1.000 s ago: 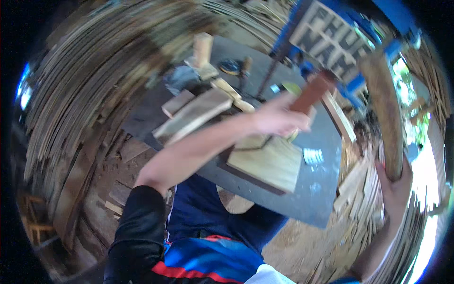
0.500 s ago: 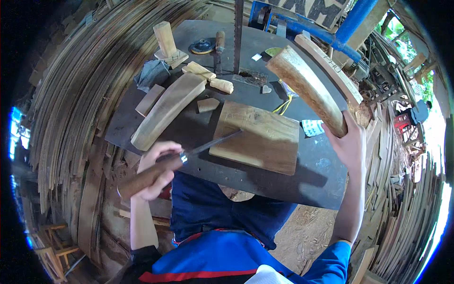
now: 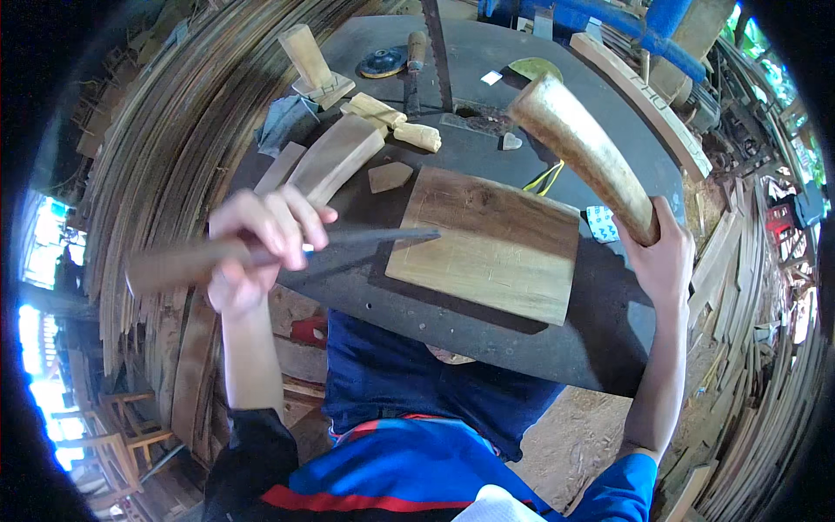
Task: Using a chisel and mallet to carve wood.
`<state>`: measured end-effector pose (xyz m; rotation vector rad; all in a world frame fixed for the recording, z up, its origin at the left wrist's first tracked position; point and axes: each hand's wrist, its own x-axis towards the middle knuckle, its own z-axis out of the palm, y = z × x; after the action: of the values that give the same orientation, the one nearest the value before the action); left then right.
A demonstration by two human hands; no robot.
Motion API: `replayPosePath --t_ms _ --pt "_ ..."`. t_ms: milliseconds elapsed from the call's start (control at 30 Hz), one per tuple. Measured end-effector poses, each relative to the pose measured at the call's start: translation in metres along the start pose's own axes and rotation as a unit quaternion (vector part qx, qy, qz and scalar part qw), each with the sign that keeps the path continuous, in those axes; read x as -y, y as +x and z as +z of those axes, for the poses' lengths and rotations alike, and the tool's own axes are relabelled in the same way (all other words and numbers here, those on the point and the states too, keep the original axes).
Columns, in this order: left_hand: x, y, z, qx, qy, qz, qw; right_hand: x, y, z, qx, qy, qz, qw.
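In my left hand is a chisel, its wooden handle blurred and its slim metal blade pointing right. The blade tip lies over the left part of a flat, rectangular brown board; whether it touches cannot be told. Faint lines mark the board's face. My right hand grips the lower end of a thick, curved wooden club, raised above the table's right side and leaning to the upper left. The dark table bears the board.
An upright saw blade rises through the table behind the board. Wood offcuts, a curved block, a wood-handled tool and a sanding disc lie around. Long planks line the left; a marked beam lies at right.
My left hand has risen and turned over, bringing the chisel closer to level. My right hand still holds the club up. The whole view has shifted slightly.
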<state>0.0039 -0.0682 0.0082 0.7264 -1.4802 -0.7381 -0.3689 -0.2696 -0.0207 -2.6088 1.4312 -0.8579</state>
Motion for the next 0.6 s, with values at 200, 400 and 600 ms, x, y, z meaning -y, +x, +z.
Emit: replayPosePath --t_ms 200,400,600 --pt "0.035 0.087 0.01 0.112 -0.328 -0.002 0.938 -0.006 0.0 0.004 0.008 0.009 0.03 0.999" --pt "0.047 0.124 0.021 0.215 -0.347 -0.037 0.912 -0.007 0.001 0.006 0.006 -0.014 0.017 1.0" --pt "0.041 0.124 0.016 0.223 -0.32 -0.041 0.92 -0.011 0.002 0.009 0.029 -0.01 0.02 0.999"
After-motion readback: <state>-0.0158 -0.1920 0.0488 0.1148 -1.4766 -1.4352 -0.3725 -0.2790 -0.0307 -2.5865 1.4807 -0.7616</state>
